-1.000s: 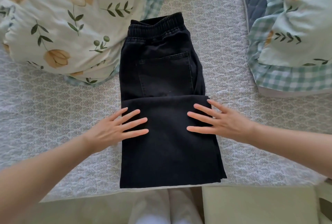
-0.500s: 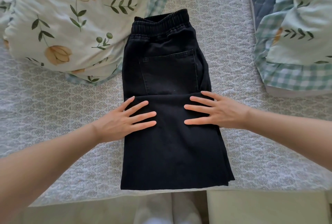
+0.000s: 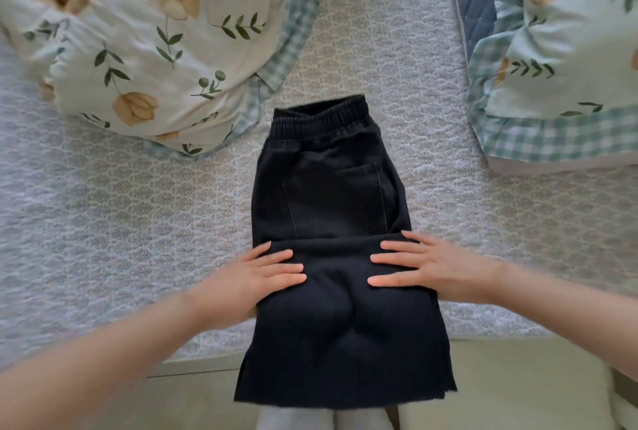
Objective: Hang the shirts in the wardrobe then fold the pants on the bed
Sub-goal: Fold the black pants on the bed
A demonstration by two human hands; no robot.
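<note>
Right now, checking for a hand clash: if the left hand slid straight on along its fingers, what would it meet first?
Sliding across the black pants, the left hand would likely meet the fingertips of the right hand first; they point back toward it.

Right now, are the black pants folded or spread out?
Folded: the black denim pants lie doubled, an upper layer's edge crossing just below the back pocket.

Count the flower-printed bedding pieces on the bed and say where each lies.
2. One piece lies upper left, near the black pants; the other upper right, cut by the frame edge. More may lie out of view.
</note>
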